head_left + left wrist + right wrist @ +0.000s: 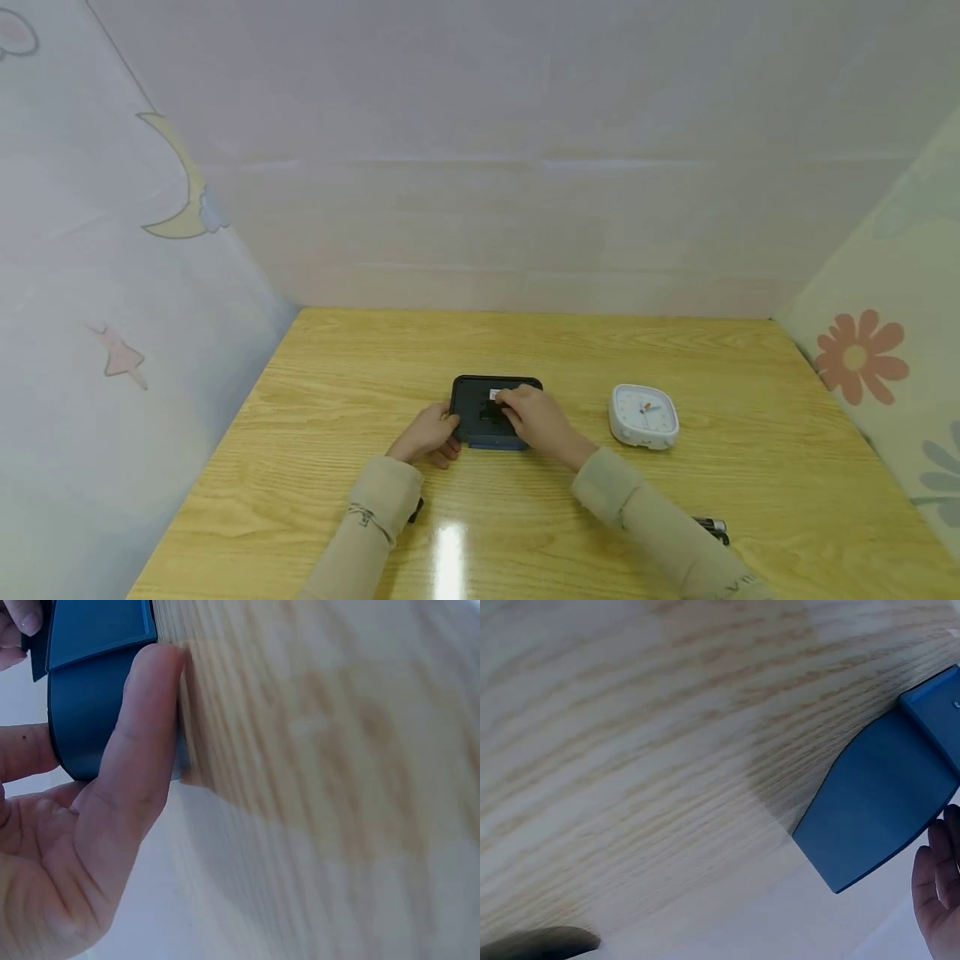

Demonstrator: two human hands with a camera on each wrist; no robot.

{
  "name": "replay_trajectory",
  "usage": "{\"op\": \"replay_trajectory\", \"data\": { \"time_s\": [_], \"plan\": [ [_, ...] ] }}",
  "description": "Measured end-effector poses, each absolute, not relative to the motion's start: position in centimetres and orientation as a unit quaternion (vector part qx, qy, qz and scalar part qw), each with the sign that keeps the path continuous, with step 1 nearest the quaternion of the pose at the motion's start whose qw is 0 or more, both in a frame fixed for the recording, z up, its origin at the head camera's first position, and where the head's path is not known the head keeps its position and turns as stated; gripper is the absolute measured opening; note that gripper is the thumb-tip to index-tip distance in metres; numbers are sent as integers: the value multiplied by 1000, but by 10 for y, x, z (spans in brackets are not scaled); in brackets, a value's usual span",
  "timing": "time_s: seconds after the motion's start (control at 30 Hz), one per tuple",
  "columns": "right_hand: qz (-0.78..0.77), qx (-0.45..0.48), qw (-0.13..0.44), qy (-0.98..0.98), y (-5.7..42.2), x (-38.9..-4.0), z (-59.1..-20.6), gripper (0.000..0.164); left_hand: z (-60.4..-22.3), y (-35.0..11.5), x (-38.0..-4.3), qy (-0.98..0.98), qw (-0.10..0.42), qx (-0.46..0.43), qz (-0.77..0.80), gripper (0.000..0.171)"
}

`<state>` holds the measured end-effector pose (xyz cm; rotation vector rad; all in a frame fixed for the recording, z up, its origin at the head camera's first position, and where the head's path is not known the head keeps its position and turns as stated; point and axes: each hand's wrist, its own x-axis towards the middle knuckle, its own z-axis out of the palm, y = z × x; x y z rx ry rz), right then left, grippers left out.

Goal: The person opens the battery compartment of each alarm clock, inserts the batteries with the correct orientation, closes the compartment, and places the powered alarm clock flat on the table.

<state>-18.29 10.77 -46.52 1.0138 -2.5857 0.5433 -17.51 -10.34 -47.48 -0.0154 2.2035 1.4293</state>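
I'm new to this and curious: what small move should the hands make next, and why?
Perhaps the right hand should press gently on the black device: its fingers are at the middle of the top, by the white label, and the left hand grips the left side, likely steadying it. Whether the right fingers pinch anything is unclear.

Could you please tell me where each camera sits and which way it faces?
Head: worn on the head, looking forward and down at the table, dark case and white clock; both arms, left hand and right hand show.
Left wrist: on that wrist, looking closely at the case's side; the left hand shows lower left, more fingers upper left.
Right wrist: on that wrist, looking across wood at the case; fingers show at the right edge.
Both wrist views share case and table.
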Motion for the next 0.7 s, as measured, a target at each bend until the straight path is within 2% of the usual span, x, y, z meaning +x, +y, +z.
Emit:
{"op": "replay_trajectory", "data": {
  "time_s": [0.3, 0.7],
  "plan": [
    [252, 360, 119, -890, 117, -172, -457, 13, -475, -104, -174, 814, 248, -2, 525, 39],
    [255, 389, 107, -879, 130, -162, -457, 8, -476, -105, -175, 814, 250, 0, 524, 36]
  ]
}}
